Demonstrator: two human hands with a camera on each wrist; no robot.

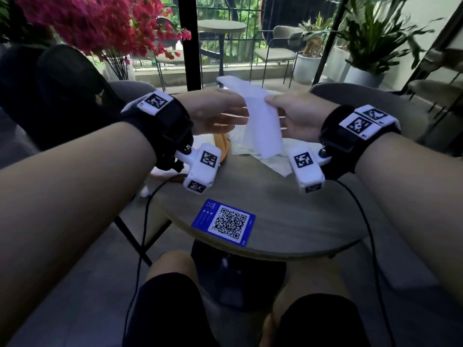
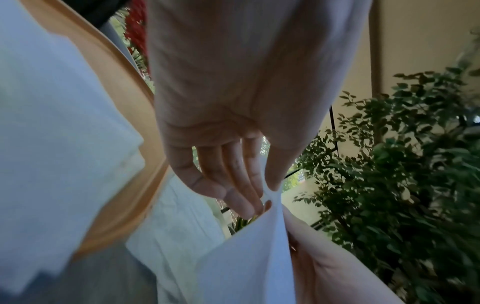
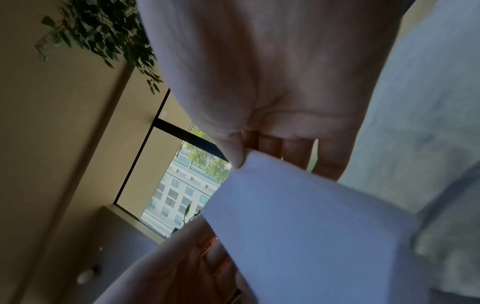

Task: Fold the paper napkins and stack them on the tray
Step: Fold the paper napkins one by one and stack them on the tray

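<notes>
**Q:** What does the figure show?

**A:** A white paper napkin (image 1: 260,121) held in the air above the round counter (image 1: 275,209). The left hand (image 1: 215,113) pinches its upper corner between thumb and fingertips (image 2: 249,201); the right hand (image 1: 298,118) pinches the opposite edge, thumb on top. Neither hand is free. The orange tray (image 1: 221,149) sits below the left hand, with white napkins on it in the left wrist view. More unfolded napkins (image 1: 273,161) lie on the counter below the right hand.

**Q:** What could go wrong from here?

**A:** Probably three things. Pulling the two pinches apart may tear the thin sheet. Meeting the edges unevenly would likely give a crooked fold (the hanging end already looks skewed). A light grip could let a corner slip and drop onto the loose pile. Whether the held sheet is already folded once cannot be told.
</notes>
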